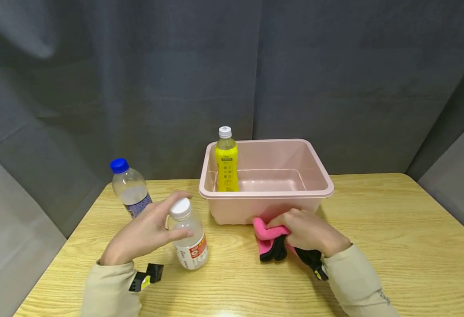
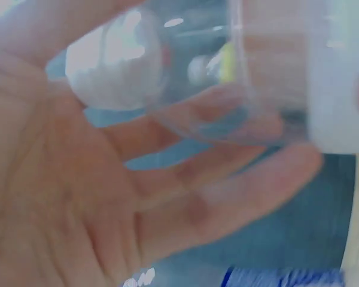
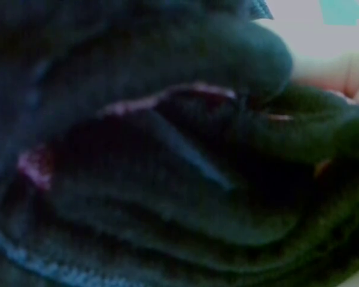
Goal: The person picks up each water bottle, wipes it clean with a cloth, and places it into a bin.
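Observation:
My left hand is around a clear bottle with a white cap and a red and white label. Its fingers are spread and fairly straight behind the bottle, the thumb in front; the left wrist view shows a gap between palm and cap. Whether the fingers press on the bottle is hard to tell. Pinched in my right hand are pink and black gloves, bunched up just before the pink bin. Dark glove fabric fills most of the right wrist view, blurred.
Inside the bin, at its left, stands a yellow-labelled bottle with a white cap. A blue-capped bottle is at the left, partly behind my left hand. Grey curtains hang behind the wooden table.

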`<control>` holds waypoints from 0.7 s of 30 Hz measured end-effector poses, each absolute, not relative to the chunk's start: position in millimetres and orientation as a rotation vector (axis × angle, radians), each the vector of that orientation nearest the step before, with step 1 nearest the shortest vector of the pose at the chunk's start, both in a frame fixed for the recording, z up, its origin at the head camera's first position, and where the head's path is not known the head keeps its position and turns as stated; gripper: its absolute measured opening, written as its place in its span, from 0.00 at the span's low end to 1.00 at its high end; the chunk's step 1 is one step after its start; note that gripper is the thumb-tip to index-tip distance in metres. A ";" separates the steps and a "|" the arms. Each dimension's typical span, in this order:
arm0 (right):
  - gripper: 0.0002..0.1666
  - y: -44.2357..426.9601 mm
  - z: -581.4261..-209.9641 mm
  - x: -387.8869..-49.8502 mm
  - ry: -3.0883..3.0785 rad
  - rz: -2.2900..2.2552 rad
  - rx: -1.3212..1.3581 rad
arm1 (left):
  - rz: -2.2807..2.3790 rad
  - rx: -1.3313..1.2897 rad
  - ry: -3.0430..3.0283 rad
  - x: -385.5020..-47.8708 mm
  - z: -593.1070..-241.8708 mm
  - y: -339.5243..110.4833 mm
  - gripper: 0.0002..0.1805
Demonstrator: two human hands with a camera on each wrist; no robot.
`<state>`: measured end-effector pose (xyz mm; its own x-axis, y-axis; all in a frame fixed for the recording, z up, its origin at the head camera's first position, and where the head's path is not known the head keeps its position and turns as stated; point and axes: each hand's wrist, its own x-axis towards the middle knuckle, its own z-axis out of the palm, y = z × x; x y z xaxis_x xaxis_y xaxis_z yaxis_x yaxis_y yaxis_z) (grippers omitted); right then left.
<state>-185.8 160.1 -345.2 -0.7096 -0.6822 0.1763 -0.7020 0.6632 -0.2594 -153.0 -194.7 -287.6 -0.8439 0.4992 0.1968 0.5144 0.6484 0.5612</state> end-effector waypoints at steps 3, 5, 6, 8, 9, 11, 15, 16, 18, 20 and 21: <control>0.29 159.2 -344.9 -185.3 -2.815 0.483 1.160 | -0.987 -0.895 -2.806 -156.0 -292.0 -181.3 0.38; 0.29 158.7 -344.8 -185.5 -2.813 0.495 1.173 | -0.982 -0.897 -2.796 -156.5 -294.6 -176.4 0.38; 0.28 158.5 -344.7 -185.6 -2.812 0.506 1.182 | -0.976 -0.904 -2.786 -156.6 -295.9 -174.7 0.38; 0.28 158.3 -342.8 -185.5 -2.790 0.533 1.210 | -0.957 -0.921 -2.772 -156.1 -297.1 -172.4 0.37; 0.29 158.4 -341.4 -185.1 -2.778 0.557 1.224 | -0.946 -0.932 -2.770 -156.0 -297.7 -171.2 0.36; 0.30 157.2 -338.0 -183.9 -2.712 0.613 1.257 | -0.935 -0.950 -2.773 -155.8 -298.4 -168.7 0.35; 0.33 146.9 -329.5 -180.1 -2.437 0.835 1.251 | -0.944 -0.921 -2.806 -154.4 -297.8 -166.4 0.34; 0.33 141.9 -328.5 -179.4 -2.333 0.912 1.243 | -0.948 -0.909 -2.812 -153.9 -297.2 -166.7 0.35; 0.33 131.3 -327.9 -177.5 -2.127 1.076 1.216 | -0.945 -0.897 -2.823 -152.9 -296.0 -168.0 0.37; 0.32 120.3 -329.7 -175.7 -1.938 1.216 1.211 | -0.940 -0.908 -2.827 -152.5 -294.7 -168.7 0.39; 0.32 114.8 -331.2 -174.7 -1.866 1.273 1.214 | -0.936 -0.915 -2.829 -152.4 -294.2 -168.8 0.40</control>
<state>-174.7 114.8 -331.2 -0.4260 -0.3621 0.8291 -0.9041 0.1354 -0.4054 -152.4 -168.8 -294.2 -0.8273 0.5256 0.1983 0.5402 0.6475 0.5375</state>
